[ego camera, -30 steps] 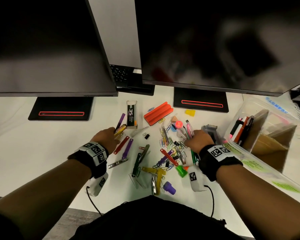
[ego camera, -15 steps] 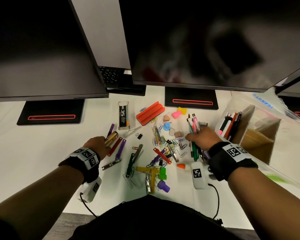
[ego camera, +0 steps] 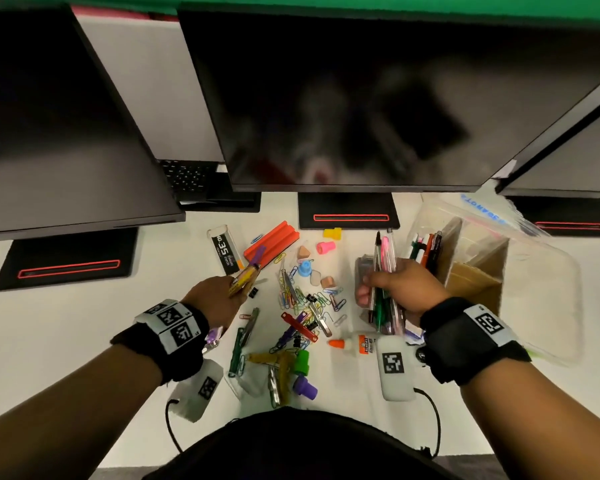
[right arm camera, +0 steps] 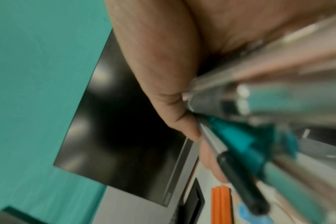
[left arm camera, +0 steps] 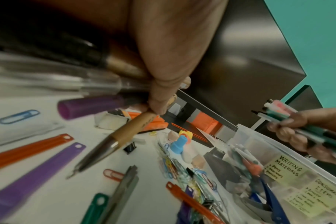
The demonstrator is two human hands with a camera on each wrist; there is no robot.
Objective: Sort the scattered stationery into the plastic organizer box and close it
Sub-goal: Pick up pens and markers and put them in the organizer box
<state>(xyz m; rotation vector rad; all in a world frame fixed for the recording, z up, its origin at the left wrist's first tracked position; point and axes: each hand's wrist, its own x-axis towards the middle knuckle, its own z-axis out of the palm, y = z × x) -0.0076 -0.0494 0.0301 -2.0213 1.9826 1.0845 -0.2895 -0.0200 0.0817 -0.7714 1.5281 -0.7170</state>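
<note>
bench (ego camera: 84, 327): white
monitor stands (ego camera: 349, 212): black, thin red outlined slot
wall behind monitors (left arm camera: 316, 37): teal green
ridged plastic block (ego camera: 271, 243): bright orange
lead refill case (ego camera: 225, 250): black label, white "0.35" lettering
stamp by the case: pink (ego camera: 325, 247); another blue (ego camera: 305, 268)
heap of paper clips (ego camera: 303, 299): mixed blue, green, yellow, red
glue bottle (ego camera: 355, 342): white, orange cap
organizer box (ego camera: 541, 271): clear plastic, yellow handwritten notes (left arm camera: 285, 169)
wristbands (ego camera: 465, 341): black, white tags with black square codes
</note>
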